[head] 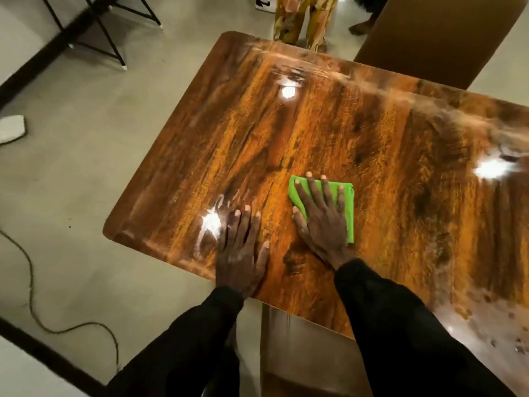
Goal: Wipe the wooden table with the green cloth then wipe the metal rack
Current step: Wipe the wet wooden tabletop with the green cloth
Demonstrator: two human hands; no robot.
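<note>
A glossy wooden table [357, 133] fills most of the view. A folded green cloth [347, 209] lies flat on it near the front middle. My right hand [320, 222] presses down on the cloth with straight, spread fingers. My left hand [243, 253] rests flat on the bare wood near the table's front edge, to the left of the cloth and apart from it. Both arms wear black sleeves. No metal rack is in view.
A person in patterned trousers [300, 18] stands at the table's far edge. A brown panel [435, 35] stands at the back right. Black metal legs [114, 32] stand at the back left. A cord [31, 287] trails over the grey floor at the left.
</note>
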